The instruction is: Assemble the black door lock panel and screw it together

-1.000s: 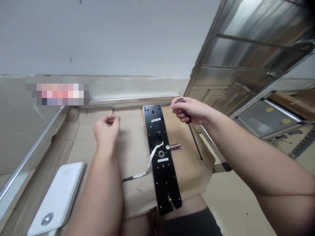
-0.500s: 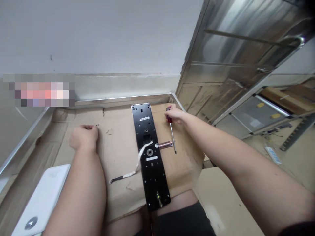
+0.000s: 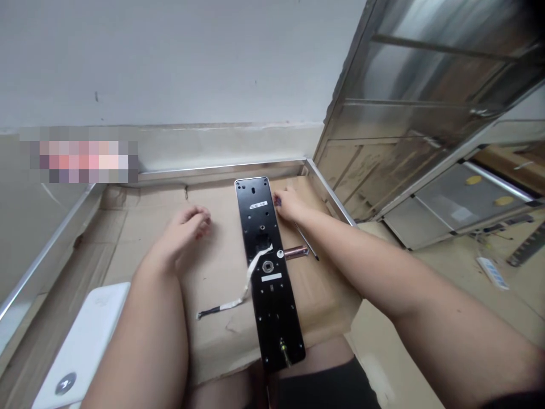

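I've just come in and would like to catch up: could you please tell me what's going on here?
The right hand is at the handle of a screwdriver, low over the cardboard. The left hand is curled, with nothing clearly visible in it. Between them lies a long black plate, its white-wrapped cable trailing off it.

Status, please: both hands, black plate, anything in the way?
Left hand loosely curled, nothing seen in it. Right hand on screwdriver. Black plate on cardboard; white cable across its left edge.
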Demonstrator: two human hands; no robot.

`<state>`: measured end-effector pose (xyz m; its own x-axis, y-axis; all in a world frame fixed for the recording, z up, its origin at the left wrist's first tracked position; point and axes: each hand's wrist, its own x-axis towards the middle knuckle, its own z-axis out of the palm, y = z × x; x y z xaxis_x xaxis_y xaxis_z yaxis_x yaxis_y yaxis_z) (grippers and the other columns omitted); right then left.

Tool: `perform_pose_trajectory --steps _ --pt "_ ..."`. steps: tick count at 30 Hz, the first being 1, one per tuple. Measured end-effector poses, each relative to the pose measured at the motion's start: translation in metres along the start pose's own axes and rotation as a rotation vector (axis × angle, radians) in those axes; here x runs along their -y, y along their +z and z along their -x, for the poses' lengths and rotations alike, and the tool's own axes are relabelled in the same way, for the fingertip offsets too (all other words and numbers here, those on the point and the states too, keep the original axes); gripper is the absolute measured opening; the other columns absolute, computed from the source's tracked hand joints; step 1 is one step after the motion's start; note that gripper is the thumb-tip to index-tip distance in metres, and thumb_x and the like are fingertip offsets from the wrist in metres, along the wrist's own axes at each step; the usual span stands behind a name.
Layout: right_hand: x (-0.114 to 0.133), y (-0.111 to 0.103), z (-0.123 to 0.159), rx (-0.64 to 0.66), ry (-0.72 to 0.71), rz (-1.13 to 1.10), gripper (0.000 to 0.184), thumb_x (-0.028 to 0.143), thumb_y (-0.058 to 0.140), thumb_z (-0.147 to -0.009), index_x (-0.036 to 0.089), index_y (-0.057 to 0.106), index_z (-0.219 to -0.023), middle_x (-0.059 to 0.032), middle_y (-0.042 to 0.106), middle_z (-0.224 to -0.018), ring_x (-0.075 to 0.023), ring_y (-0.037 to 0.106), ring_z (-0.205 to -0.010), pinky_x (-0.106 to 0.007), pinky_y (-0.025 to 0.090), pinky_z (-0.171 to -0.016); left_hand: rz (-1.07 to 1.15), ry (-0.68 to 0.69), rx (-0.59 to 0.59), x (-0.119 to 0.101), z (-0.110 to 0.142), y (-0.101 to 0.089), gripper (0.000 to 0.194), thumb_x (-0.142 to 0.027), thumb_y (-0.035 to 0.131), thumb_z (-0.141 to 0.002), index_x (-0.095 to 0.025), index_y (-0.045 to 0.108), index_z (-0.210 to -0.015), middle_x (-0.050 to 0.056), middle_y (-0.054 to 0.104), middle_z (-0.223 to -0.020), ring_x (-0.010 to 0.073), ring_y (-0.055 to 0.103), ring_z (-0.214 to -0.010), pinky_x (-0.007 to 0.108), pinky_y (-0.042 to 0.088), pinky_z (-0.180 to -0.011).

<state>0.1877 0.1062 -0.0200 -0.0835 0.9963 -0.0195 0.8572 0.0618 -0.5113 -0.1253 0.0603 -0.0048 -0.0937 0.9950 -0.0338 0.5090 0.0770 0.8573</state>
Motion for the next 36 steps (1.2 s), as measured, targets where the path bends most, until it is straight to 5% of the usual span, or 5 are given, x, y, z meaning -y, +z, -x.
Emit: perform_pose_trajectory --steps 3,6,24,32,36 --pt "0.004 -0.005 0.000 0.051 -0.031 0.063 0.017 0.013 0.068 -0.079 0.016 0.070 -0.095 -0.0106 0.053 -0.105 -0.0232 0.057 -0.096 -0.036 0.046 -0.100 0.380 -0.081 0.769 -0.019 0.024 0.009 0.042 -0.056 0.060 -0.088 -0.019 0.070 -0.105 0.015 0.073 -0.096 0.0266 0.072 -0.081 0.038 0.059 -0.066" --pt "0.003 -0.016 0.000 0.084 -0.043 0.099 0.027 0.020 0.074 -0.078 0.018 0.072 -0.104 -0.0125 0.055 -0.109 -0.0260 0.059 -0.098 -0.039 0.046 -0.101 0.534 0.002 0.935 -0.032 0.044 0.021 0.052 -0.044 0.076 -0.081 -0.023 0.063 -0.126 0.017 0.071 -0.115 0.0297 0.073 -0.097 0.044 0.062 -0.080" --pt "0.032 -0.050 0.034 0.054 -0.149 -0.651 0.012 0.031 0.049 -0.094 0.027 0.041 -0.100 0.0048 0.059 -0.072 -0.0124 0.060 -0.055 -0.023 0.046 -0.049 0.801 0.019 0.718 -0.045 0.058 0.072 0.066 -0.030 0.073 -0.088 -0.029 0.047 -0.148 0.013 0.068 -0.132 0.0301 0.068 -0.116 0.048 0.053 -0.101" --pt "0.032 -0.051 0.040 0.150 -0.392 -0.406 0.035 0.037 0.063 -0.091 0.026 0.052 -0.122 -0.0078 0.063 -0.121 -0.0201 0.064 -0.104 -0.037 0.056 -0.087 0.876 -0.002 0.539 -0.047 0.053 0.079 0.058 -0.032 0.071 -0.088 -0.028 0.053 -0.143 0.011 0.069 -0.131 0.0285 0.069 -0.114 0.046 0.052 -0.103" --pt "0.035 -0.054 0.048 0.046 -0.546 -0.126 0.053 0.045 0.074 -0.083 0.027 0.059 -0.130 -0.0154 0.043 -0.147 -0.0339 0.037 -0.145 -0.056 0.039 -0.114 0.876 -0.035 0.487 -0.045 0.054 0.083 0.067 -0.032 0.070 -0.089 -0.030 0.042 -0.149 0.010 0.070 -0.126 0.0262 0.070 -0.109 0.044 0.054 -0.098"
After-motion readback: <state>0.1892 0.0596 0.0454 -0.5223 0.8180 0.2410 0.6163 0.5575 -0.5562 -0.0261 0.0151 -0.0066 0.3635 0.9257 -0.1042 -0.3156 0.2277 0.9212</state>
